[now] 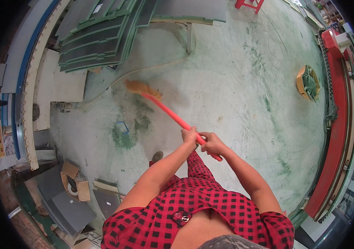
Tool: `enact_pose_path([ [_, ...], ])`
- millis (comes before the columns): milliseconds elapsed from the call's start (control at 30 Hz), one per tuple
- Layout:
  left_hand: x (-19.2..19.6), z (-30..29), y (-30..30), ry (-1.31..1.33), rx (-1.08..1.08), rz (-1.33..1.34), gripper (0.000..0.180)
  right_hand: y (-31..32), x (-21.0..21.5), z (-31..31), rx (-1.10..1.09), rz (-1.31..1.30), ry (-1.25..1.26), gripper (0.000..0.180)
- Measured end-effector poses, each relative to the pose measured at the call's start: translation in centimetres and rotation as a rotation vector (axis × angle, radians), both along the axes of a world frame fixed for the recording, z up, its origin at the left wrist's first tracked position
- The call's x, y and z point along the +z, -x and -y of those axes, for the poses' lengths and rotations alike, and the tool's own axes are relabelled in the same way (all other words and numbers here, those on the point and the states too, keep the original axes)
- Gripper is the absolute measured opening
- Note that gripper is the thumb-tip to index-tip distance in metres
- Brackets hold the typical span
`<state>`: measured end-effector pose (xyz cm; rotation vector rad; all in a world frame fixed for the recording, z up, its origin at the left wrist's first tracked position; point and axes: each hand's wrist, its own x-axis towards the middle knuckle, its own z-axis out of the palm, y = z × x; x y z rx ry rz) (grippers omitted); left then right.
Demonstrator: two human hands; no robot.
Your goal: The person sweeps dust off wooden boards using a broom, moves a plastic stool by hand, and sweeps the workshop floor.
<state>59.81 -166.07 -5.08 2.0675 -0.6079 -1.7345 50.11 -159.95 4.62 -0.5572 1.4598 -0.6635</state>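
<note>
A broom [169, 113] with a red handle slants across the floor from my hands toward the far left. Its orange-brown head [141, 88] is smeared by motion. My left hand [190, 135] is closed round the handle. Just behind it, nearer the handle's end, my right hand [213, 143] grips it too. Green dust [124, 136] is spread on the pale floor [227, 95] to the near side of the broom head. A small blue bent strip [123, 127] lies in that dust.
Stacked grey panels with green edges [98, 41] rest at the far left. A hose [131, 72] snakes across the floor. A yellow basket of green scraps [308, 83] stands at the right, beside a long red machine [335, 137]. Cardboard [74, 180] lies at the near left.
</note>
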Motion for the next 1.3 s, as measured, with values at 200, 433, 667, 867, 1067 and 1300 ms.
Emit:
enact_pose_path([
  [200,3.1,0.9,3.5,-0.099,-0.616,-0.525,0.047,5.6,2.7,-3.4,-0.254,-0.216,-0.036,0.062],
  [433,1.3,1.8,-0.1,-0.205,-0.637,-0.463,0.064,12.8,-0.8,0.7,-0.404,-0.481,-0.021,0.053],
  [667,-0.7,-0.8,-3.7,-0.394,-0.525,-0.408,0.057,15.1,-6.9,9.4,-0.111,-0.736,-0.082,0.016],
  [867,-1.7,0.5,-5.0,-0.400,-0.290,-0.439,0.053,2.7,-7.2,9.0,0.325,-0.813,-0.155,0.024],
  [1067,-1.9,3.7,-6.0,-0.260,-0.009,-0.422,0.041,-5.2,-5.0,6.3,0.498,-0.599,0.117,0.042],
  [1300,-3.8,3.6,-7.1,0.026,0.194,-0.129,0.036,-4.6,0.0,8.6,0.539,-0.154,-0.005,0.065],
])
